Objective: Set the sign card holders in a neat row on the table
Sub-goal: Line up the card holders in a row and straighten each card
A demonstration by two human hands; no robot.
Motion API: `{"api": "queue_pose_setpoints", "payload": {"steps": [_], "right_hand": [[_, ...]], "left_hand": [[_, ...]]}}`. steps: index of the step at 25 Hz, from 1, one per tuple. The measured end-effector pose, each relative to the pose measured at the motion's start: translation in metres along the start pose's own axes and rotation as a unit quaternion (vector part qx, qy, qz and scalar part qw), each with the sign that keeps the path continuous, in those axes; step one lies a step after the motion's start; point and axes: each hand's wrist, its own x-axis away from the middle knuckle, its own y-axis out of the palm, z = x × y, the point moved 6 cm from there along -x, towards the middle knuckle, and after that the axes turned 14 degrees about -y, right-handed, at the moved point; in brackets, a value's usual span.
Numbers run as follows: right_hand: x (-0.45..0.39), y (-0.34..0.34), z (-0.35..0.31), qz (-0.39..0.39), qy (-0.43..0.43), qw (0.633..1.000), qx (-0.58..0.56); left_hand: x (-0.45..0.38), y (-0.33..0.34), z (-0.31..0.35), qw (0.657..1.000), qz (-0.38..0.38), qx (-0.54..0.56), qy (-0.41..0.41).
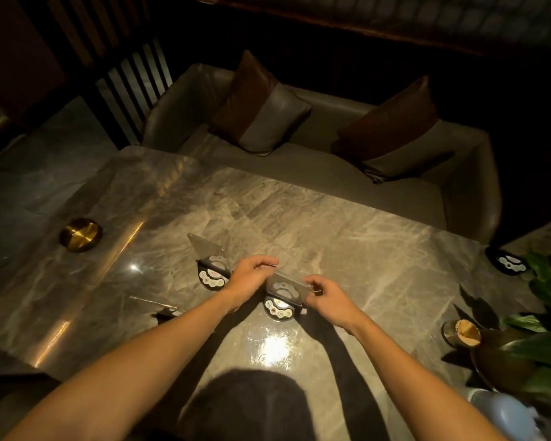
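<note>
While both hands work at mid-table, I log what I see from the head view.

Left hand (252, 275): fingers curled and pinched on the left top edge of the clear panel of the middle card holder (282, 299).
Right hand (326, 297): fingers closed on the right edge of that same panel.
Middle card holder: round dark base resting on the table (347, 237), clear panel upright between my two hands, roughly at the table's centre.
Second card holder (211, 271): just left of my left hand, base on the table, clear panel tilted back and to the left; apart from the middle one.
Third card holder (164, 308): near my left forearm, low and partly hidden; I cannot tell how it stands.
Fourth round base (508, 261): at the far right edge of the table, well apart from the others, beside the plant (544, 313).
Gold dish (80, 234): near the left edge, well apart from the holders.
Small cup (465, 332): near the right edge, just beside the plant pot.
Open room: bare marble beyond the holders up to the far edge, and wide bare marble to the right of my right hand.
Far edge: sofa (331, 173) with two cushions sits just past it.
Near edge: dark; my forearms cross over it.
</note>
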Motion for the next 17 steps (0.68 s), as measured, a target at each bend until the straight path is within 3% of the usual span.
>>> {"api": "queue_pose_setpoints", "payload": {"steps": [8, 17], "right_hand": [[-0.001, -0.013, 0.006, 0.098, 0.006, 0.995, 0.026], [0.006, -0.169, -0.007, 0.155, -0.003, 0.985, 0.071]], "left_hand": [[-0.01, 0.018, 0.007, 0.998, -0.011, -0.043, 0.036], [-0.026, 0.116, 0.11, 0.996, -0.043, -0.018, 0.073]]}}
